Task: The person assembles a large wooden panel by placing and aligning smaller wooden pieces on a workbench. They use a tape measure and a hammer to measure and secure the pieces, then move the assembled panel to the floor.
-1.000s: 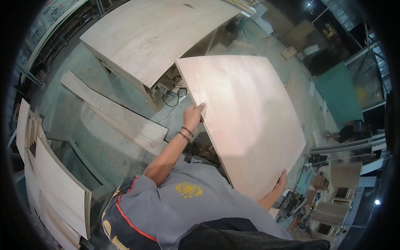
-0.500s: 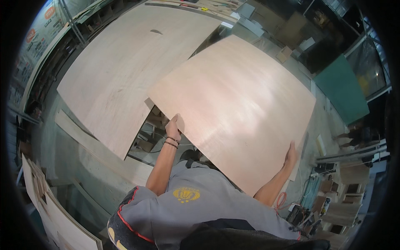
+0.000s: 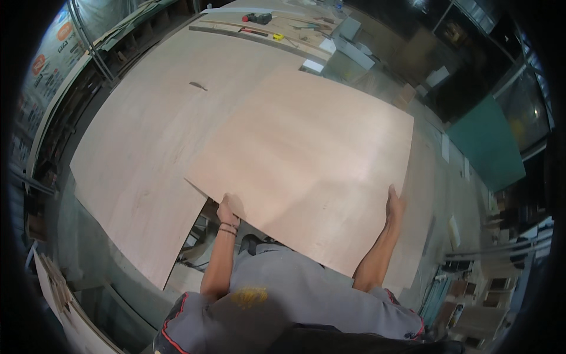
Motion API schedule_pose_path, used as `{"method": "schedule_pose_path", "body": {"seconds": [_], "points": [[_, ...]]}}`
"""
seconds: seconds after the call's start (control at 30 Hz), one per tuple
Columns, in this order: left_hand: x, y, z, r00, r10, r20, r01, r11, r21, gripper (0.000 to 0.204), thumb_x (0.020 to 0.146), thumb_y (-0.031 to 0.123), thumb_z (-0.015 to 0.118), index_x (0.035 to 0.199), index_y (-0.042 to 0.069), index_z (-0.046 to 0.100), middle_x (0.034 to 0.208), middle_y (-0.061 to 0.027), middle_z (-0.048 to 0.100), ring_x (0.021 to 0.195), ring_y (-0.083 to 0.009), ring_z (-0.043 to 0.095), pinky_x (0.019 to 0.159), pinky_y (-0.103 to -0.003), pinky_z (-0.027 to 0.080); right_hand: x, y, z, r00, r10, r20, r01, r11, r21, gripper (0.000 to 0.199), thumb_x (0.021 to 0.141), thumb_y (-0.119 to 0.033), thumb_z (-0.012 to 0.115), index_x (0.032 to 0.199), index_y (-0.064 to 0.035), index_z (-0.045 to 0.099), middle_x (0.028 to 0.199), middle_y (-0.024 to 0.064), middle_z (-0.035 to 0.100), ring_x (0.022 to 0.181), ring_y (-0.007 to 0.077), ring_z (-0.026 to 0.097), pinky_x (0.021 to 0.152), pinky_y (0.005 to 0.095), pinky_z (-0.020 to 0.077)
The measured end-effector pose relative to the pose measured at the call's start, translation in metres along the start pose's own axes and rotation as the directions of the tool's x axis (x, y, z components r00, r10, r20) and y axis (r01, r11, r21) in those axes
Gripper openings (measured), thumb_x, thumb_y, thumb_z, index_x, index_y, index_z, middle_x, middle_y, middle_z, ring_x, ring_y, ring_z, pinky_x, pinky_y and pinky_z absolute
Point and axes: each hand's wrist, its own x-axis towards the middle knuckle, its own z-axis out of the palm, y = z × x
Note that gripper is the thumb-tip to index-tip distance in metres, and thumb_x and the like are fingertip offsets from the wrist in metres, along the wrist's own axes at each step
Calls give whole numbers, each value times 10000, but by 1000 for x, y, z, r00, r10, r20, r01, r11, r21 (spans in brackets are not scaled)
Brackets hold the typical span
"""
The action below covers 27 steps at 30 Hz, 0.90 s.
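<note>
A pale plywood sheet (image 3: pixel 306 153) spans the space in front of me, held in both hands. My left hand (image 3: pixel 229 207), with dark bands at its wrist, is closed around the near edge, close to the left corner. On the right edge my right hand (image 3: pixel 395 203) grips with its thumb upright along the side; its other fingers are hidden under the sheet. To the left lies a larger plywood panel (image 3: pixel 135 141), and the held sheet overlaps its right part. A small dark curved shape (image 3: pixel 198 86) shows on that panel's far part.
Beyond the panel, a drill (image 3: pixel 257 19) and a yellow tape measure (image 3: pixel 277 36) lie among wood strips. A green board (image 3: pixel 487 144) leans at the far right. Stacked sheets (image 3: pixel 65 301) stand at the lower left. Wooden cabinet pieces (image 3: pixel 483 307) sit at the lower right.
The held sheet has turned and moved left, now overlapping more of the panel. Both hands keep their hold; my left hand appears lower and further left. The view has also shifted.
</note>
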Motion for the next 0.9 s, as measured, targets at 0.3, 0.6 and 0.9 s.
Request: {"method": "schedule_pose_path", "body": {"seconds": [0.3,0.6,0.9], "points": [[77,27,101,942,332,-49,47,14,999,831,984,641,312,993,-91,707,957,-305,697,958,-415,691,853,-478,535,143,27,113,909,312,275,-306,950,-66,786,887,-313,747,1453,87,374,1463,205,467,1370,320,424,1146,410,311],[97,49,169,918,322,-232,207,109,972,734,976,597,417,821,-59,708,726,-227,699,757,-332,722,694,-421,569,197,75,188,848,430,310,-457,889,16,747,910,-337,722,1434,86,400,1447,169,483,1346,284,436,1143,409,313],[116,-4,112,897,430,-100,-313,779,543,304,981,311,603,968,8,604,754,-29,641,594,-110,570,488,-284,473,195,71,225,830,450,330,-500,863,81,743,934,-368,686,1437,92,391,1455,190,468,1360,291,421,1130,427,343]]}}
